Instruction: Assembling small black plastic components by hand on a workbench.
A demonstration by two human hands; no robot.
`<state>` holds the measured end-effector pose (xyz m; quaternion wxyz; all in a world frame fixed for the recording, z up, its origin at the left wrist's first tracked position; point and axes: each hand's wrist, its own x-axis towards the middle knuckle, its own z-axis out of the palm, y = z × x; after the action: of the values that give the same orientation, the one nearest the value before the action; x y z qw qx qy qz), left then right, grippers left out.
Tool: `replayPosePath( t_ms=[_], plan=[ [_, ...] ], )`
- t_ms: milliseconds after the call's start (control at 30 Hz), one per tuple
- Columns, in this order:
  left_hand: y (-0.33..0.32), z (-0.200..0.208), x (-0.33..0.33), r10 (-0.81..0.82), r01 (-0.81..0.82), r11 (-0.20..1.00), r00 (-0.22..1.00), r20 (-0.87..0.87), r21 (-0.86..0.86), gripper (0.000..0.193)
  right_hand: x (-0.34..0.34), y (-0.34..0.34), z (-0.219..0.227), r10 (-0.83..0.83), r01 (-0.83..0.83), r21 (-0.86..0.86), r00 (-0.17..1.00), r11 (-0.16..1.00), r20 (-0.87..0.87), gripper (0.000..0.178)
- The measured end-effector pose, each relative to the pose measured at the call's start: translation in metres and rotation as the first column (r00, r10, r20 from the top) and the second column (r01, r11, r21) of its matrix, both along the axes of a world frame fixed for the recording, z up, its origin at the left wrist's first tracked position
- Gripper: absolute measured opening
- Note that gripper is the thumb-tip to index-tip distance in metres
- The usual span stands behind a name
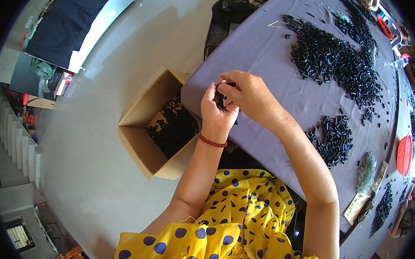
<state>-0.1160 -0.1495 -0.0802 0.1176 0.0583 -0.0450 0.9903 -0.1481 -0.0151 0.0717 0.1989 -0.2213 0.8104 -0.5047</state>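
My left hand [216, 117], with a red bead bracelet at its wrist, is cupped around a handful of small black pieces [220, 100]. Over that palm, the fingers of my right hand [254, 98] bend down and press together among the pieces; what sits between the fingertips is hidden. Both hands meet above the near left corner of a table with a grey-purple cloth [250, 49]. Just left of them on the floor stands an open cardboard box [138, 142] with many black pieces [174, 130] inside.
A large heap of short black tube-like pieces [335, 59] spreads over the table, with a smaller pile [336, 141] nearer me. Further right are a clear plastic bag [366, 172] and a red basin [404, 156]. A black mesh rack [223, 28] stands beyond the box.
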Motion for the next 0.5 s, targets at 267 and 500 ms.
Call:
replayPosePath(
  t_ms=[267, 500],
  plan=[
    [0.025, 0.053, 0.003, 0.360, -0.216, 0.896, 0.865, 0.350, -0.388, 0.026, 0.004, 0.005, -0.009, -0.179, 0.114, -0.161, 0.856, 0.980, -0.485, 0.028],
    [-0.024, 0.049, 0.008, 0.283, -0.276, 0.958, 0.839, 0.465, -0.085, 0.029, 0.001, 0.023, -0.077, 0.017, 0.239, 0.335, 0.791, 0.911, -0.612, 0.060]
  ],
)
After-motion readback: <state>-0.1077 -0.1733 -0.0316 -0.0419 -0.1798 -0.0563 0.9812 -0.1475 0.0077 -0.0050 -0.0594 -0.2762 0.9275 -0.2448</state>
